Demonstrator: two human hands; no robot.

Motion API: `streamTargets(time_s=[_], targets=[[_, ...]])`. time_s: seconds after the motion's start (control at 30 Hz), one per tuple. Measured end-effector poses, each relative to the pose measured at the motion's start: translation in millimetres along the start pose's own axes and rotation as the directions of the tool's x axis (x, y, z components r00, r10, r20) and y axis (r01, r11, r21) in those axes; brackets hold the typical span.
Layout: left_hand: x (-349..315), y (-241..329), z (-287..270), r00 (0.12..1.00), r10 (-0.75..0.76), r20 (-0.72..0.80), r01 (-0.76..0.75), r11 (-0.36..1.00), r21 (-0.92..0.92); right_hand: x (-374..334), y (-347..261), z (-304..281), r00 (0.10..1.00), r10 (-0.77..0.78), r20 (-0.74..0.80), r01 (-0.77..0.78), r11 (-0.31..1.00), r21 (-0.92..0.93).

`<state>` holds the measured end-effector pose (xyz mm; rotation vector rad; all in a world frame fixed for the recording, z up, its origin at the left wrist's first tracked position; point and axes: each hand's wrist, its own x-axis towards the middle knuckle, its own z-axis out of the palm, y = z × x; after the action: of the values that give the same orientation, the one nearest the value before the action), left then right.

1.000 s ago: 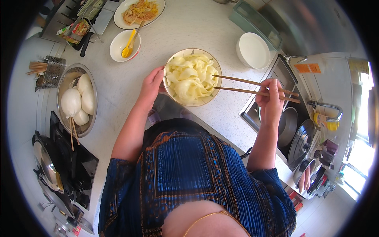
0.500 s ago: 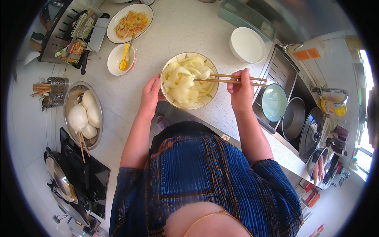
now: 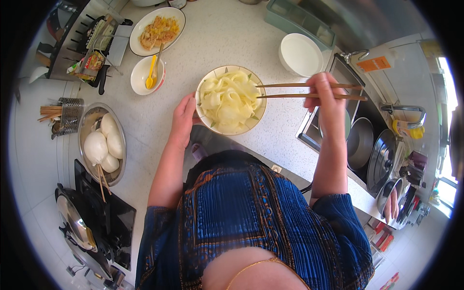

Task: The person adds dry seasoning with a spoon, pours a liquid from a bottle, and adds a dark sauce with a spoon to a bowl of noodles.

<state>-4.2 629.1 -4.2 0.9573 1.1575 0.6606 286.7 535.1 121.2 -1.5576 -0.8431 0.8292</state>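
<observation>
My left hand (image 3: 183,118) holds the left rim of a white patterned bowl (image 3: 208,79) on the counter. In the bowl lies a loose heap of pale yellow-green, wide, ribbon-like strips (image 3: 231,104). Long wooden chopsticks (image 3: 286,96) are gripped in my right hand (image 3: 326,94), which is out to the right of the bowl. Their tips point left and reach the bowl's right rim, with no strip between them. The right fingers are slightly blurred.
Upper left stand a plate of orange-yellow food (image 3: 158,34) and a small bowl (image 3: 141,81) with spoons. A steel basin (image 3: 121,169) holds several white rounded lumps, beside a stove (image 3: 126,227). At right are a white bowl (image 3: 300,54), the sink (image 3: 309,129) and a dark pan (image 3: 360,140).
My right hand has moved right, drawing the chopstick tips out of the strips to the bowl's edge. The heap's strips lie differently. My left hand stays on the bowl.
</observation>
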Motion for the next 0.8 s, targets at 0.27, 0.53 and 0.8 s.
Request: streamTargets(time_s=[0.27,0.53,0.8], targets=[[1,4,2,0.999,-0.022,0.032,0.022,1.000,-0.001,-12,20,35,0.980,-0.015,0.199,0.005,0.998,0.055],[1,-1,1,1.000,0.001,0.017,-0.001,1.000,-0.002,-7,32,10,1.000,0.001,-0.025,0.002,0.991,0.131],[-2,1,4,1.000,-0.005,0.029,0.005,1.000,0.001,3,68,24,0.984,0.174,-0.034,-0.172,0.984,0.052]])
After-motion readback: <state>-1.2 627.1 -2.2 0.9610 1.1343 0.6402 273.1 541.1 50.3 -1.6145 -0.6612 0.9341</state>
